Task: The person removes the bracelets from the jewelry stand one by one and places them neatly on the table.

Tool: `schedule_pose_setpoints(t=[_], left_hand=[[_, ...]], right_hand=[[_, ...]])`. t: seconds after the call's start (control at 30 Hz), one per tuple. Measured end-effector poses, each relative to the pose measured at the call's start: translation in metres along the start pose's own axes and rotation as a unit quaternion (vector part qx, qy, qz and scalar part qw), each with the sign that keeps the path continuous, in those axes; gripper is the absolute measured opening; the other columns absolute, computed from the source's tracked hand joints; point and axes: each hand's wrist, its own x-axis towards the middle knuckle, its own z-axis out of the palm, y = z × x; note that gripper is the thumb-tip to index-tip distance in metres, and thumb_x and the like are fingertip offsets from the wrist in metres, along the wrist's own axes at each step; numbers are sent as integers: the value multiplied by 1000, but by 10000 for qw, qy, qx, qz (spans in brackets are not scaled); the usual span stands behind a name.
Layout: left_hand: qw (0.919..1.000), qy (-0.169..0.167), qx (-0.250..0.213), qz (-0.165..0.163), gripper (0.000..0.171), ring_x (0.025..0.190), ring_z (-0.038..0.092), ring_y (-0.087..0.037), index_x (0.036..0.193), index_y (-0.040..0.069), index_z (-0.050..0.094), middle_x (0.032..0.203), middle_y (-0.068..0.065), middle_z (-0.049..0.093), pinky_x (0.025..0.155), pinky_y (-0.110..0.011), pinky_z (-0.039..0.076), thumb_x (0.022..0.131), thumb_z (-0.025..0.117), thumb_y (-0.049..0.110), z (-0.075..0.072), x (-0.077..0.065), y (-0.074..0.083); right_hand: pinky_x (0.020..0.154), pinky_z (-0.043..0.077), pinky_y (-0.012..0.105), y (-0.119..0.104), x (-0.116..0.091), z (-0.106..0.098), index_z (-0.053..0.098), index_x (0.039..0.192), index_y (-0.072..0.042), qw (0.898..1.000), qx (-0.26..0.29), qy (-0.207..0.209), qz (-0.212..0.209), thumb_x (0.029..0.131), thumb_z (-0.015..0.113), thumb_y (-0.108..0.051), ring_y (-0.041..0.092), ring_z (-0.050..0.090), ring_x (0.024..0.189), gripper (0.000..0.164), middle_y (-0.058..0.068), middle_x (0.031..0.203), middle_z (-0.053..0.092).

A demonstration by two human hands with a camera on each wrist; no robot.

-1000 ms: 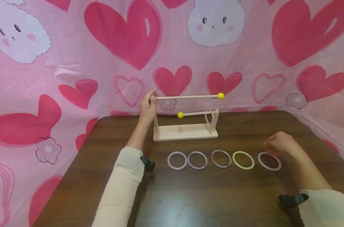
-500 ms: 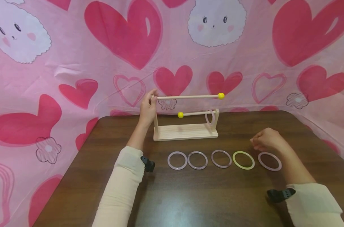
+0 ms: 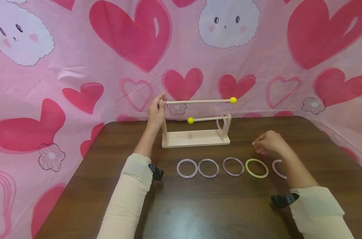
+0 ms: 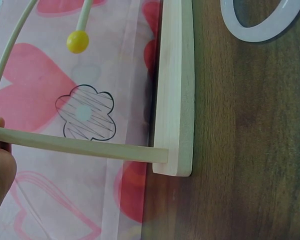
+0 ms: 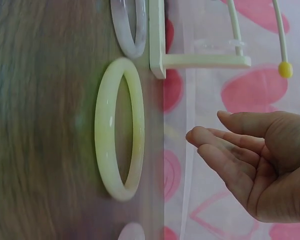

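My left hand (image 3: 156,113) grips the top of the left post of a wooden bangle stand (image 3: 196,138), where the upper rod begins. That rod ends in a yellow ball (image 3: 233,100); the lower rod ends in another yellow ball (image 3: 191,120). A pale pink bangle (image 3: 217,124) hangs on the lower rod by the right post. My right hand (image 5: 270,160) holds nothing, its fingers loosely bent and apart from the thumb. It hovers over the table behind a yellow-green bangle (image 5: 106,125). My right forearm partly covers the rightmost lilac bangle (image 3: 273,166).
Left of the yellow-green bangle, more lilac bangles lie flat in a row, among them a bangle (image 3: 187,177) at the far left end. The brown wooden table (image 3: 193,205) ends behind the stand at a pink cloth (image 3: 124,59) printed with hearts.
From above the rightmost bangle, my right hand has moved left, empty, to behind the yellow-green one. My left hand keeps its grip on the stand's post.
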Motion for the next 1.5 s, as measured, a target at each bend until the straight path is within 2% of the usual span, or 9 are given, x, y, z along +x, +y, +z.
schedule_pose_setpoints(t=[0.37, 0.63, 0.9, 1.07, 1.13, 1.17, 1.37, 1.4, 1.5], left_hand=[[9999, -21, -51, -83, 31, 107, 52, -30, 124, -6, 52, 112, -23, 57, 93, -31, 40, 94, 48, 3, 0, 1, 1], [9999, -59, -56, -113, 31, 109, 52, -30, 124, -6, 51, 113, -24, 57, 96, -30, 39, 94, 47, 3, -1, 1, 0], [10000, -36, -20, 1, 31, 108, 52, -31, 123, -7, 51, 112, -24, 57, 96, -30, 39, 94, 48, 3, -1, 0, 1], [10000, -29, -19, -18, 31, 109, 51, -31, 123, -7, 51, 112, -24, 57, 96, -30, 38, 94, 48, 4, 0, 0, 1], [10000, -33, -27, -49, 31, 109, 51, -30, 123, -6, 52, 112, -23, 57, 96, -29, 38, 95, 47, 4, 0, 0, 0], [9999, -57, -47, -92, 31, 109, 51, -31, 124, -7, 51, 113, -24, 57, 96, -30, 38, 94, 47, 3, -1, -1, 6], [9997, -84, -63, -203, 32, 108, 51, -30, 125, -6, 51, 114, -23, 56, 94, -33, 39, 95, 47, 3, -1, -1, 6], [9998, -66, -42, -186, 32, 107, 51, -29, 125, -5, 51, 114, -22, 56, 94, -31, 40, 95, 47, 4, -1, 0, 0], [9998, -57, -22, -178, 32, 107, 52, -29, 125, -5, 51, 114, -22, 57, 93, -31, 40, 95, 47, 4, -1, 0, 1]], right_hand=[[62, 55, 35, -10, 11, 4, 64, 102, 13, 9998, -67, 103, -168, 87, 59, -11, 24, 68, 70, 29, 12, 74, 69], [63, 55, 33, -21, 19, 13, 63, 105, 13, 9977, 87, 536, -399, 90, 59, -16, 28, 68, 73, 33, 15, 79, 69], [69, 54, 33, -35, 31, 22, 58, 111, 15, 9902, 845, 684, -876, 91, 59, -15, 32, 66, 81, 36, 25, 92, 66], [69, 54, 37, -42, 36, 28, 59, 112, 12, 9857, 767, 1128, -986, 90, 61, -18, 34, 66, 79, 38, 23, 89, 67], [68, 54, 38, -44, 40, 32, 59, 113, 12, 9822, 735, 1380, -1044, 90, 61, -17, 29, 67, 75, 37, 23, 89, 67], [66, 54, 36, -44, 42, 34, 59, 113, 11, 9803, 702, 1501, -1075, 90, 61, -17, 28, 68, 74, 37, 23, 89, 67], [57, 55, 29, -51, 52, 48, 64, 110, 7, 9712, 687, 1987, -1122, 88, 61, -15, 30, 67, 74, 31, 22, 88, 67], [55, 54, 29, -53, 53, 50, 65, 109, 7, 9707, 607, 2037, -1122, 87, 62, -15, 29, 68, 72, 31, 22, 87, 67], [47, 50, 23, -56, 55, 55, 66, 106, 7, 9694, 249, 2174, -1115, 86, 64, -16, 28, 67, 66, 31, 21, 83, 68]])
